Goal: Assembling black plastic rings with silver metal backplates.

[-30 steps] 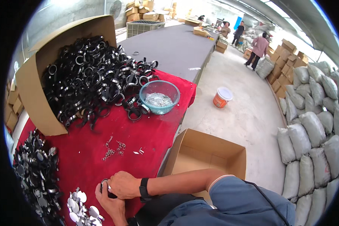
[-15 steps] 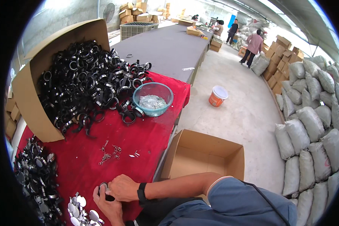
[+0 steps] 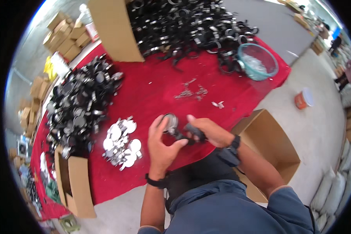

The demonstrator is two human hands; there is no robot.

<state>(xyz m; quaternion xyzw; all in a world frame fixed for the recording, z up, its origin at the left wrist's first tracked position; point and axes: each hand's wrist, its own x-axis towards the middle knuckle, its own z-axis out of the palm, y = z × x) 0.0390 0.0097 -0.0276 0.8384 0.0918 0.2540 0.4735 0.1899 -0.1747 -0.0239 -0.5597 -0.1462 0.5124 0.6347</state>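
My left hand [image 3: 161, 146] and my right hand [image 3: 206, 132] meet over the red cloth [image 3: 152, 85] near its front edge. Between them they hold a small black ring part with a round shiny face [image 3: 170, 124]. The left fingers curl around the ring side; the right hand grips its dark handle end. A cluster of shiny round discs [image 3: 121, 141] lies on the cloth just left of my left hand. Further left sits a heap of black ring parts with discs fitted [image 3: 80, 105].
A large pile of black rings [image 3: 187, 27] spills from a cardboard box [image 3: 115, 29] at the back. A teal bowl of small metal pieces [image 3: 257, 61] stands back right. Small loose screws [image 3: 191, 93] lie mid-cloth. An open cardboard box [image 3: 269, 148] sits on the floor right; another box [image 3: 72, 183] front left.
The view swung left and down, so the bench now fills the picture. My hands have risen from the cloth's front edge and now hold the ring part between them.
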